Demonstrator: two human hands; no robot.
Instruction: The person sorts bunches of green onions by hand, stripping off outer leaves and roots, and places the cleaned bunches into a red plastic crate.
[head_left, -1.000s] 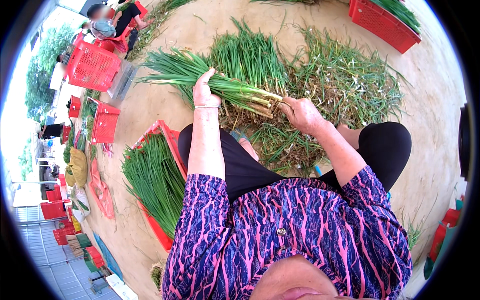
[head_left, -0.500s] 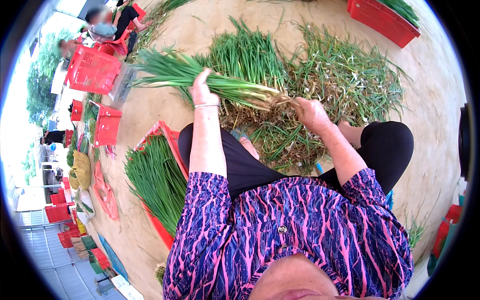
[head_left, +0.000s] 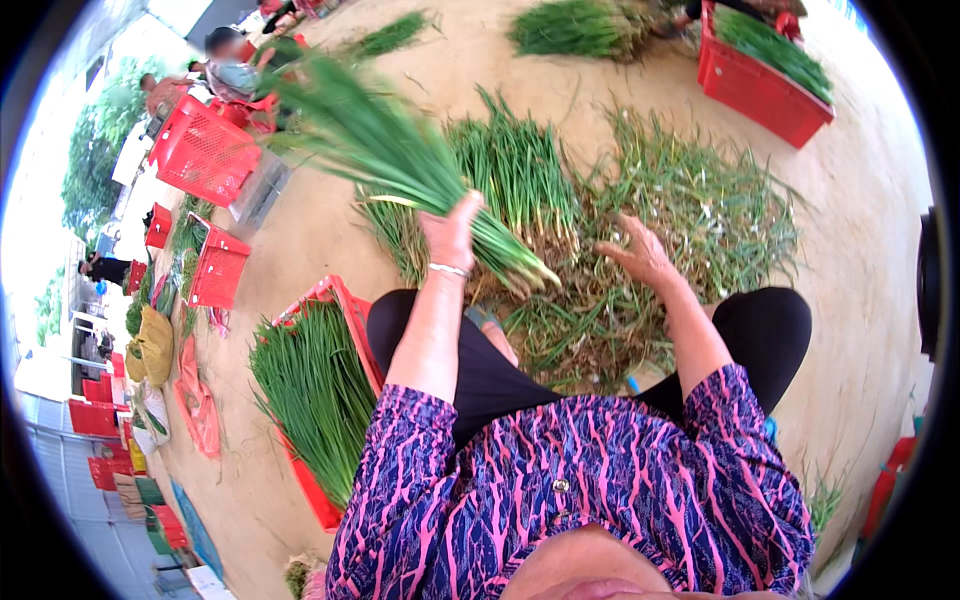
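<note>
A bundle of long green Chinese chives [head_left: 400, 150] is gripped by my left hand [head_left: 452, 235] near its pale root end. Its leaf tips fan out to the upper left, blurred by motion. My right hand [head_left: 640, 252] has its fingers spread and holds nothing. It hovers over a pile of loose trimmings [head_left: 700, 190], green bits mixed with brown dry matter. Between my hands and beyond them lies a heap of uncut chives [head_left: 515, 165], roots toward me. By my left knee, a red crate [head_left: 350, 315] holds neatly laid chives [head_left: 315, 390].
Another red crate [head_left: 760, 105] of greens stands at the upper right, near more chives [head_left: 575, 28] on the floor. To the left are red crates [head_left: 205, 150], a yellow sack [head_left: 152, 345] and a pink bag [head_left: 197, 400]. Other people [head_left: 230, 75] sit at the upper left.
My right hand has let go of the root end and opened. My left hand has shifted right and nearer with the bundle, which now slants more steeply.
</note>
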